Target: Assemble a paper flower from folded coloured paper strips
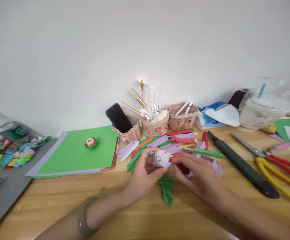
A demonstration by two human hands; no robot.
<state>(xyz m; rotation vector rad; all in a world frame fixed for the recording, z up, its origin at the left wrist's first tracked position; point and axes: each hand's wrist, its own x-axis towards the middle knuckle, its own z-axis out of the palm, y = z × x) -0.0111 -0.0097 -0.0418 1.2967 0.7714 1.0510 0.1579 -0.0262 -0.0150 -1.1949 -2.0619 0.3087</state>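
A small folded-paper piece (162, 158), mostly white with a little red and yellow, is held up over the wooden table. My left hand (146, 175) is closed around its left side, thumb below and fingers behind. With fingertips pinched, my right hand (197, 171) grips its right edge; the exact contact is partly hidden. Under and behind both hands lies a pile of folded paper strips (182, 138) in green, purple, red and yellow. A green folded strip (167, 194) pokes out below the hands.
A green paper stack (77, 150) bears a small paper flower (91, 142) at left. Decorated baskets (154, 128) stand by the wall, one holding a phone (119, 118). At right lie a dark green cutter (244, 166), scissors (262, 156) and a lidded cup (262, 110).
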